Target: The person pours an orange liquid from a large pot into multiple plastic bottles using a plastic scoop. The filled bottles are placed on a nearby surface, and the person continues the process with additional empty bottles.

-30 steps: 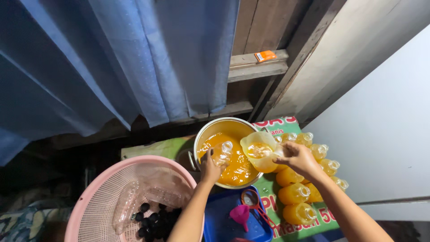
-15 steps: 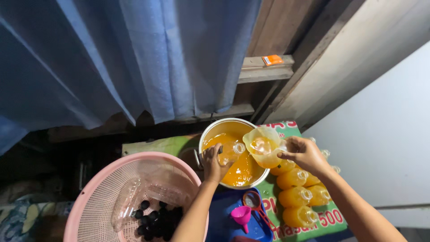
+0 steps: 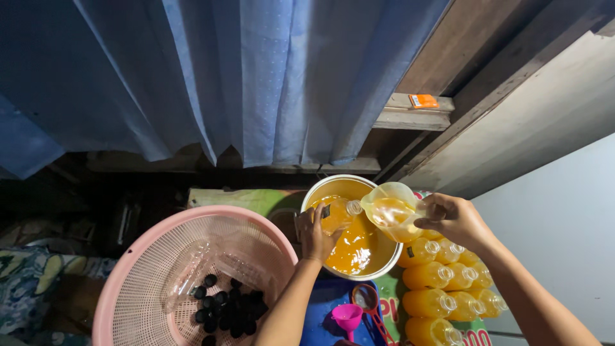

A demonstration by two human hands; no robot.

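Our left hand (image 3: 315, 236) grips a plastic bottle (image 3: 337, 215) over the metal pot (image 3: 351, 238) of orange liquid; our right hand (image 3: 452, 218) clasps a clear jug (image 3: 391, 210), tipped just beyond the bottle's mouth; filled bottles (image 3: 442, 275) lie below our right fingers; we judge several done, this one underway; black caps (image 3: 227, 307) wait in the pink basket (image 3: 138, 282).

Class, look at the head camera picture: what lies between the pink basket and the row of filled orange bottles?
In the head view, between pink basket and filled bottles: a metal pot of orange liquid, the left hand, a pink funnel.
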